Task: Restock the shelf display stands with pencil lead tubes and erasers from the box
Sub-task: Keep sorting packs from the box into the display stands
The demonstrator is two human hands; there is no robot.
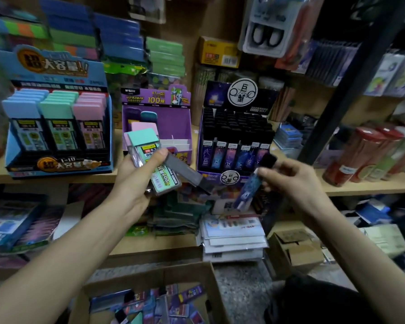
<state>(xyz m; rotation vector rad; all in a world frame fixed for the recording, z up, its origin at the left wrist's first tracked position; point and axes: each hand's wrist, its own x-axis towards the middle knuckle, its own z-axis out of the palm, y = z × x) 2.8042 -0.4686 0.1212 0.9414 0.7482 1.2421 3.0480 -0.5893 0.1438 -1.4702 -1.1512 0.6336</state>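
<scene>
The right hand (292, 181) pinches a slim blue-patterned lead tube (247, 191) with black cap, long axis slanting down-left below the fingers. The left hand (136, 181) grips mint-capped cases (150, 157), caps pointing up-left.

Packaged scissors (268, 35) hang at one o'clock, above a yellow carton (218, 53). Red-capped tubes (360, 155) stand at three o'clock (labels blurred).

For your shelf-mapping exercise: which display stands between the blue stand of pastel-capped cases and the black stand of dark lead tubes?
In the head view, a purple cardboard stand, mostly empty, holding a few cases.
</scene>
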